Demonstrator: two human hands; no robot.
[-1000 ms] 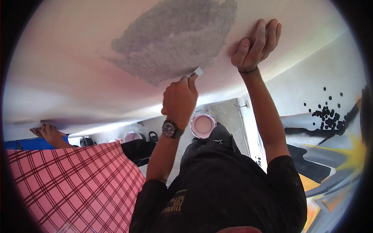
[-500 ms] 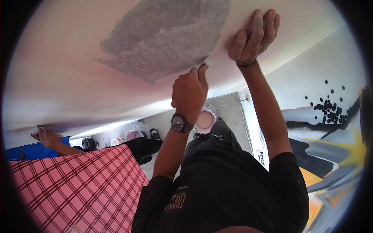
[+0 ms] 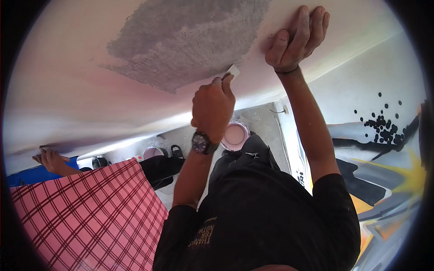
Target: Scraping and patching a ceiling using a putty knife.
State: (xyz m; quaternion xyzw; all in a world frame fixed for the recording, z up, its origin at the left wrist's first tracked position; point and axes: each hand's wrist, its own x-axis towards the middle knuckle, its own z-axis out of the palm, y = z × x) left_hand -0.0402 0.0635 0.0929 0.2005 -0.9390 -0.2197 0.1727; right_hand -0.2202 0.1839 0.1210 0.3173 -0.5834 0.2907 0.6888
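Observation:
My left hand, with a black watch at the wrist, is closed round a putty knife. The pale blade shows past my thumb, close to the lower right edge of a rough grey patch on the whitish-pink wall. Whether the blade touches the wall I cannot tell. My right hand leans on the wall to the right of the patch, fingers apart and holding nothing.
Below, by my legs, stands a bucket of pinkish paste. At left works a person in a pink checked shirt, a hand at the wall. Beyond them are another bucket and a sandal. A painted wall rises at right.
My left hand has shifted slightly left, and the putty knife's blade has turned so its pale face shows. My right hand stays on the wall. The view has shifted a little.

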